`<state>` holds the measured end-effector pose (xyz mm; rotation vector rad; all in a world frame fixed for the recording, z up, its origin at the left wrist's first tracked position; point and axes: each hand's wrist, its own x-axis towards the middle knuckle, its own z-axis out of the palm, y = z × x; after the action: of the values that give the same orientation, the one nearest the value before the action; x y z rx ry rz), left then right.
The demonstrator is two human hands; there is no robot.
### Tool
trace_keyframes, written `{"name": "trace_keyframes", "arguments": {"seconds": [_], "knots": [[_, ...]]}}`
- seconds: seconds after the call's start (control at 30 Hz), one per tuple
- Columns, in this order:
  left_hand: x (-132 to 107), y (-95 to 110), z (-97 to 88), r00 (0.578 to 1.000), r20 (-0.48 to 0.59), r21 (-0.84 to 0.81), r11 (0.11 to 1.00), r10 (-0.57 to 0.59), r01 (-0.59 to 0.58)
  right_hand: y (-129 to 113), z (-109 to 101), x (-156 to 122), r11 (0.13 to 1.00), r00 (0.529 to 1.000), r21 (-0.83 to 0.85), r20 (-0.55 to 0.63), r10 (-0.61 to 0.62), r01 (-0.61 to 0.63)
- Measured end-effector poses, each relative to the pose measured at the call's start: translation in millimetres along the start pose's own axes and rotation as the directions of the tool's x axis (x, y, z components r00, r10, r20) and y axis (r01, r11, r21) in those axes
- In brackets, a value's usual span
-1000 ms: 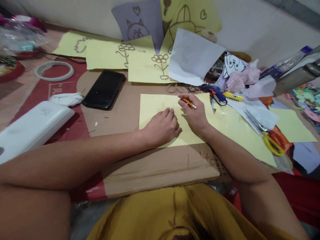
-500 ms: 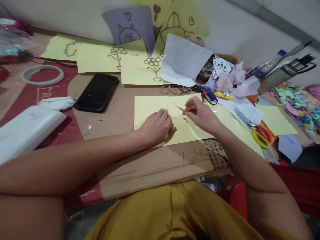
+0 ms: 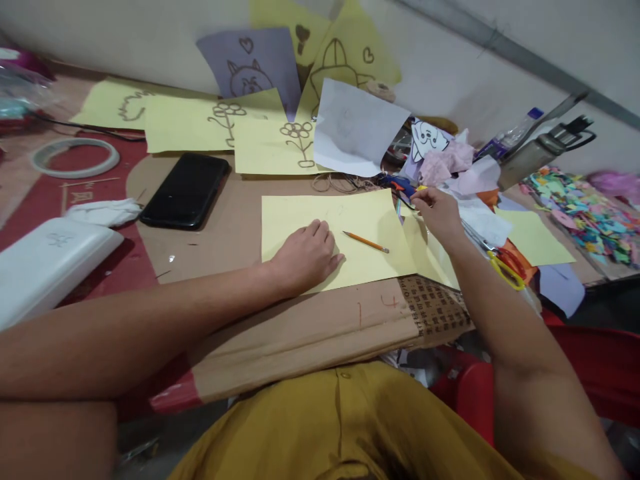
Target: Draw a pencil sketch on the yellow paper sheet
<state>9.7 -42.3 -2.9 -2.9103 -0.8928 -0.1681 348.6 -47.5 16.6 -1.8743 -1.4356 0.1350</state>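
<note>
My left hand lies palm down on a yellow sheet, fingers together and resting flat on the paper. An orange pencil lies loose on the same sheet, just right of that hand. My right hand is off the sheet's top right corner. Its fingers are curled around a small yellow tube beside a blue glue gun. The sheet rests on a piece of brown cardboard across my lap.
A black phone, a white case and a tape ring lie to the left. Yellow sheets with flower drawings lie behind. Yellow-handled scissors and paper scraps crowd the right side.
My right hand let go of the pencil, which now lies on the sheet, and moved right to the yellow tube. My left hand stayed on the paper.
</note>
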Motion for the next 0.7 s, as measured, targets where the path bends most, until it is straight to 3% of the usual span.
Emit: {"name": "trace_keyframes", "arguments": {"seconds": [0.23,0.37,0.43,0.53,0.7], "knots": [[0,0,2.5,0.999,-0.039,0.006,1.000,-0.010,0.011,-18,28,19,0.961,0.980,-0.247,0.181,-0.084,0.128],[0,-1,4.0,0.998,-0.055,0.002,1.000,-0.015,0.015,-20,38,36,0.883,0.902,-0.410,0.431,-0.032,0.228],[-1,-1,5.1,0.997,-0.074,0.002,1.000,-0.014,0.014,-19,40,39,0.855,0.879,-0.440,0.476,-0.037,0.274],[-2,-1,6.5,0.996,-0.090,-0.003,1.000,-0.004,0.004,-17,40,37,0.860,0.871,-0.402,0.482,-0.093,0.314],[-1,-2,6.5,0.997,-0.072,-0.004,1.000,0.003,-0.003,-21,38,28,0.941,0.826,-0.099,0.514,-0.231,0.325]]}}
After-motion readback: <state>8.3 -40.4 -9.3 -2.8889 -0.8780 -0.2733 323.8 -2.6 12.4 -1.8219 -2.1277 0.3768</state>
